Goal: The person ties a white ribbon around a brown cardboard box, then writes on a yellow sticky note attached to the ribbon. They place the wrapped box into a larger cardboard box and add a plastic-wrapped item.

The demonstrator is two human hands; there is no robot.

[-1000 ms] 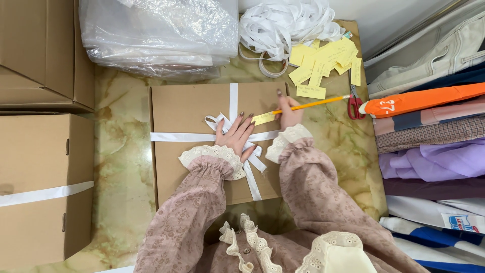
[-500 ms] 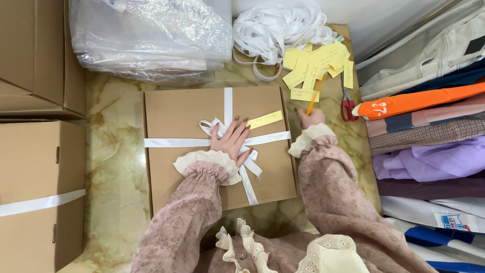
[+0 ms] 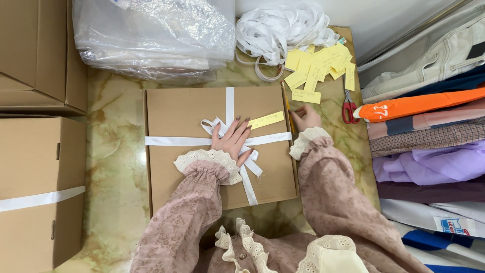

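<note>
Two hands are working a flat brown box point(image 3: 187, 151) tied with white ribbon point(image 3: 227, 108): my left hand point(image 3: 233, 139) is pressing open-palmed on the bow, my right hand point(image 3: 304, 119) is resting loosely curled, empty, beside a pencil point(image 3: 288, 108). Labelling appears underway; next, the yellow slip point(image 3: 267, 120) needs securing. More yellow slips point(image 3: 318, 68) are lying farther right.

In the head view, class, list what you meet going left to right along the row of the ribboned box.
Cardboard boxes → ribboned box → left hand on the bow → yellow slip → pencil → right hand → red scissors → stacked folded clothes.
</note>
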